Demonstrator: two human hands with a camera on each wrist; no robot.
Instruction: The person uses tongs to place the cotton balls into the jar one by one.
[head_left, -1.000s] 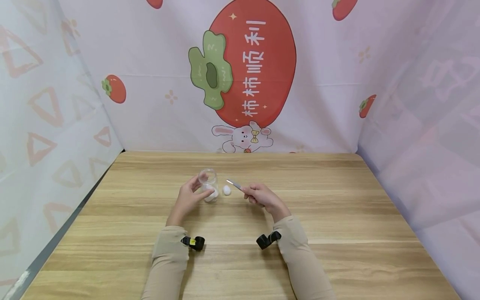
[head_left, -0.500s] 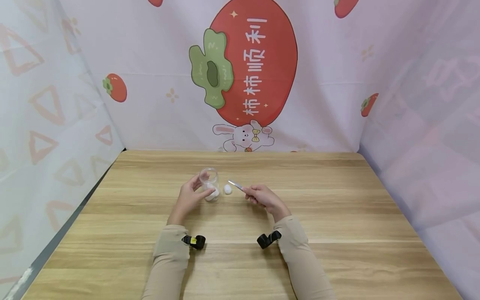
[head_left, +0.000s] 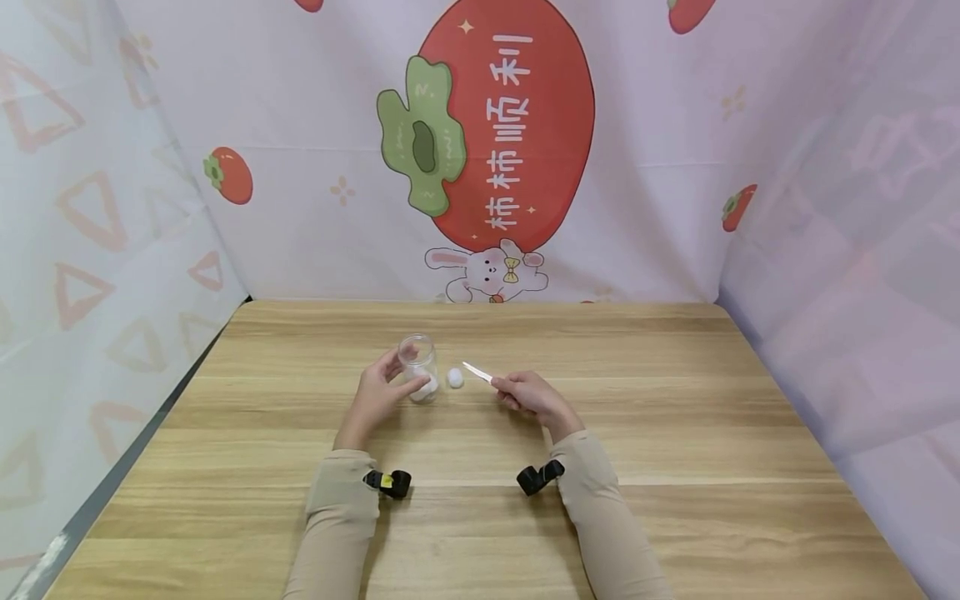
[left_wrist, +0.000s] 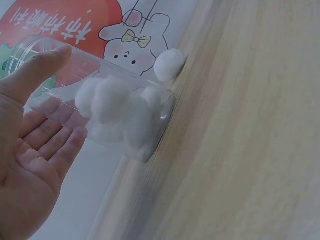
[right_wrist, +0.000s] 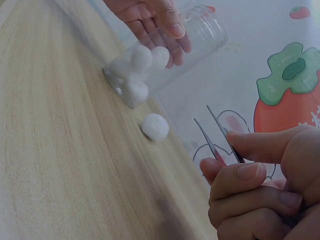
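A clear, lidless jar [head_left: 417, 350] stands upright on the table, with several white cotton balls [left_wrist: 110, 102] heaped at its bottom. My left hand [head_left: 377, 393] holds it from the left, the thumb on the near side and the fingers round the far side. One loose cotton ball [head_left: 455, 378] lies on the wood just right of the jar. My right hand [head_left: 531, 395] pinches metal tweezers [head_left: 478, 372] between thumb and fingers. In the right wrist view the tweezer tips [right_wrist: 202, 114] are apart with nothing between them, clear of the loose ball.
The wood-grain table [head_left: 480, 517] extends to both sides and toward the body. A printed white curtain [head_left: 637, 125] hangs behind its far edge, and more curtains flank it left and right. Each wrist carries a small black camera [head_left: 540, 477].
My right hand has shifted slightly to the right, drawing the tweezers away from the loose cotton ball. The left hand and the jar stay in place.
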